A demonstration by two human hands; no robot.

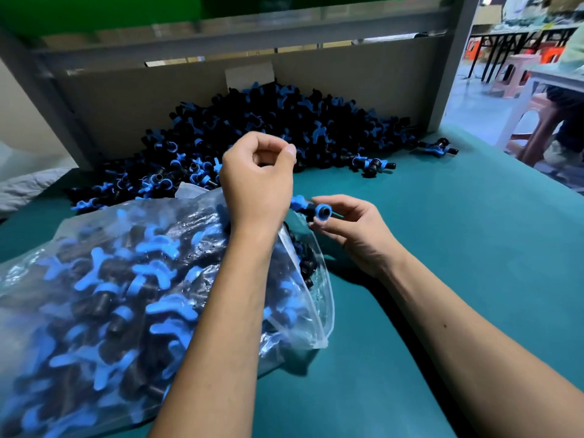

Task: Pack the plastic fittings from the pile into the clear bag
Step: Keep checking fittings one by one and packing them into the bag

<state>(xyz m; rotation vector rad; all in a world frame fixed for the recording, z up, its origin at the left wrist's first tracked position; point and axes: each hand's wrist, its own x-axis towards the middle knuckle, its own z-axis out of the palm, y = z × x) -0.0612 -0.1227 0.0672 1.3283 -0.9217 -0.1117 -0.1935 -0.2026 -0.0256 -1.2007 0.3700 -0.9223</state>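
Left hand (256, 181): raised above the far edge of the clear bag, fingers curled into a loose fist with thumb against forefinger; whether anything lies inside the curl cannot be told. Forearm crosses over the bag from the near side.

Right hand (354, 230): just right of the bag's mouth, fingertips pinching one fitting (311, 210), a black body with blue collar and blue wing, its open round end facing the camera. The fitting hangs at the bag's opening, touching or just beside the left wrist.

Items, largest to smallest:

1. Table (458, 248): teal-green surface, bearing everything below.
2. Back panel (158, 99): grey-brown board on a grey frame, standing at the far edge of the table; the pile leans against it.
3. Clear bag (94, 279): lying on its side at near left, well filled with black-and-blue fittings, mouth open toward the right under the left forearm. Contents blurred at the near end.
4. Pile (284, 121): heap of black-and-blue fittings at far centre, spreading left along the table to just beyond the bag.
5. Stools (534, 121): pink and brown plastic, on the floor at far right beyond the table edge, beside a seated person's leg.
6. Stray fittings: a few (374, 162) just right of the pile's foot; another (437, 147) farther right, apart from the heap.
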